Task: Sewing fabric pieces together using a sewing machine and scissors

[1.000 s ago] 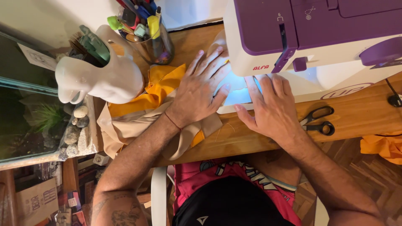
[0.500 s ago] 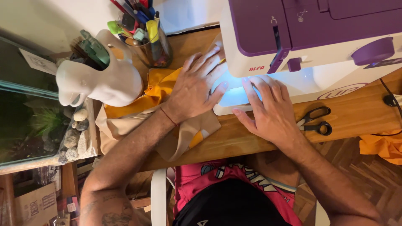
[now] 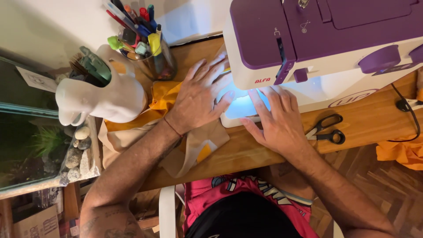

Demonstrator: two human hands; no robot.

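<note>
A purple and white sewing machine (image 3: 317, 44) stands on a wooden table (image 3: 365, 123), its lamp lighting the bed under the needle. My left hand (image 3: 200, 99) lies flat, fingers spread, on yellow and beige fabric (image 3: 163, 99) at the left of the lit bed. My right hand (image 3: 277, 119) presses flat on the fabric on the bed, fingertips near the needle area. The needle itself is hidden by the machine's head. Neither hand grips anything.
Black scissors (image 3: 328, 132) lie right of my right hand. A cup of pens and markers (image 3: 147, 48) and a white bust-shaped holder (image 3: 103, 97) stand at the left, beside a glass tank (image 3: 26, 145) with stones. Orange cloth (image 3: 401, 154) hangs at the right; a black cable (image 3: 407, 110) crosses the table.
The view has shifted slightly; both hands stay flat on the fabric, with the right hand's fingers edged further onto the lit bed.
</note>
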